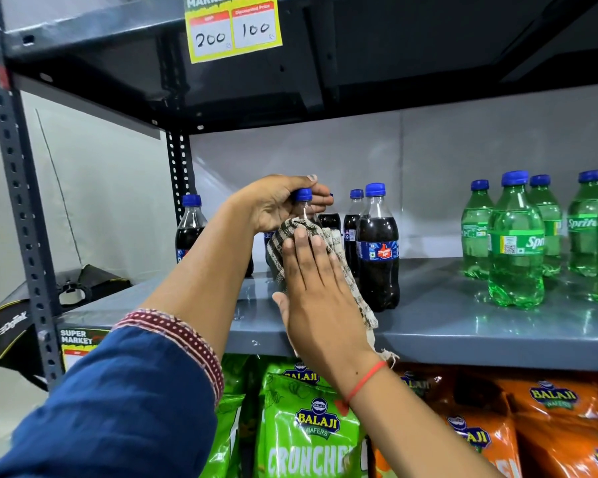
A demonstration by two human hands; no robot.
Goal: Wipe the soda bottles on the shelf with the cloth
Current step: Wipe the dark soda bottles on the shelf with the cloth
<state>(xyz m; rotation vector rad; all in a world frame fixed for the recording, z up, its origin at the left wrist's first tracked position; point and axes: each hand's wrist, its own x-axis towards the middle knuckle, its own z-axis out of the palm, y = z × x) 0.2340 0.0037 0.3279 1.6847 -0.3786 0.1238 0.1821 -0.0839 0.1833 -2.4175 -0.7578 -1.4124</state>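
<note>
Two hands are working on one cola bottle (304, 210) in the head view, the only view there is: the left hand (278, 201) is curling closed around the blue cap and neck, steadying it, while the right hand (313, 288) is lying flat and open, fingers (304, 250) extended, pressing a striped cloth (292, 236) against the bottle's body. That bottle is standing upright at the front left of the grey shelf (463, 326), with more Thums Up bottles (378, 250) just beside and behind it, and green Sprite bottles (515, 246) well apart to the right. The bottle looks full, so it is probably fairly heavy and stable, but its smooth plastic wall is likely slippery and will give a little under pressure; the ridged cap and narrow neck look like the surest place to hold. The cloth is hanging soft and limp, its tail trailing over the shelf edge, and it should mould round the curve easily. Balaji wafer bags (311, 426) are sitting on the shelf below.
</note>
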